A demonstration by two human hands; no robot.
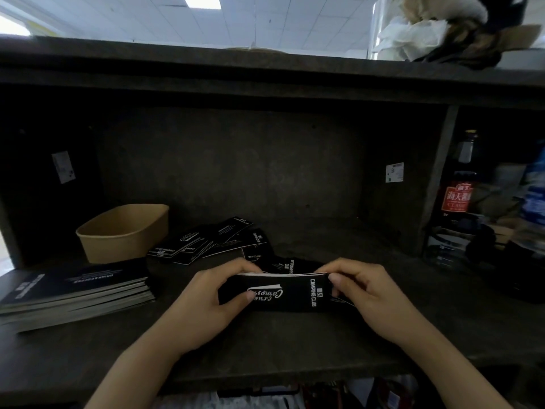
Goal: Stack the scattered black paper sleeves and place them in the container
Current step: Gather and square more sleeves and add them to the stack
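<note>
A small stack of black paper sleeves with white "Camping Club" print stands on edge between both hands at the shelf's front middle. My left hand grips its left end, thumb on the front face. My right hand grips its right end. More black sleeves lie scattered just behind, overlapping each other, and a few lie right behind the held stack. A brown paper container stands at the back left with nothing visible inside.
A pile of black booklets lies at the left front of the dark shelf. A dark sauce bottle with a red label stands in the right compartment among packages. A low shelf board hangs overhead.
</note>
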